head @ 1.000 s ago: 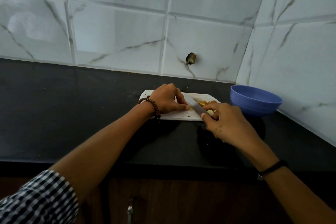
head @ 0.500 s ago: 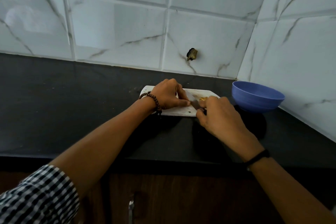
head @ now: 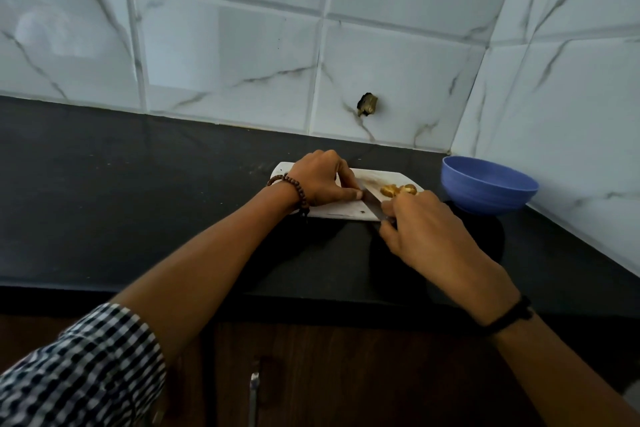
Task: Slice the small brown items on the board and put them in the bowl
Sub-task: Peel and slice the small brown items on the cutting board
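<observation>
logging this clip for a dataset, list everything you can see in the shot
cutting board: 1, white, on the counter, centre
brown pieces: small pile, count unclear, golden brown, right end of the board
knife: 1, grey blade, across the board left of the pile
bowl: 1, blue, on the counter right of the board
counter: 1, black, under board and bowl
wall tiles: many, white with grey veins, behind and right
hole: 1, dark, in a tile above the board
cabinet: 1, dark brown, below the counter, metal handle
sleeve: 1, checked, lower left
left hand: 1, bead bracelet, fingers curled on the board beside the blade
right hand: 1, black wristband, grips the knife
</observation>
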